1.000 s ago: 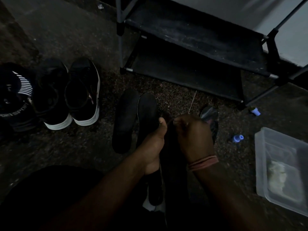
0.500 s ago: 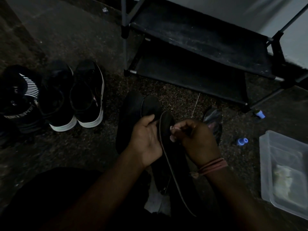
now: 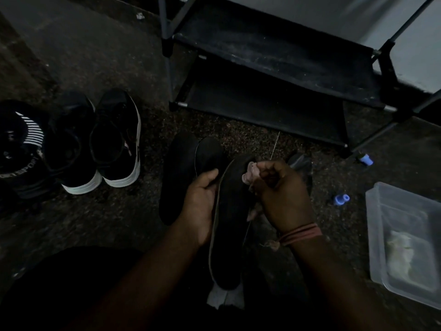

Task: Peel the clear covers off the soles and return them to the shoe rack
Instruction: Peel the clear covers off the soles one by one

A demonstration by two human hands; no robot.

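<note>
A long dark sole (image 3: 230,218) is held up in the middle of the view, its toe end pointing away from me. My left hand (image 3: 201,204) grips its left edge. My right hand (image 3: 280,192) is curled at the top right edge and pinches a small pale bit of cover there. Two more dark soles (image 3: 181,173) lie side by side on the floor just behind my left hand. The black shoe rack (image 3: 274,68) stands behind them with bare shelves. The light is dim, so the clear cover itself is hard to make out.
A pair of black shoes with white soles (image 3: 100,142) stands at the left, beside another dark shoe (image 3: 21,144). A clear plastic box (image 3: 405,240) sits at the right. Two small blue caps (image 3: 341,199) lie on the floor near the rack's leg.
The held sole has turned so its flat face shows. My right hand has moved up to its top edge and now pinches a pale bit there.
</note>
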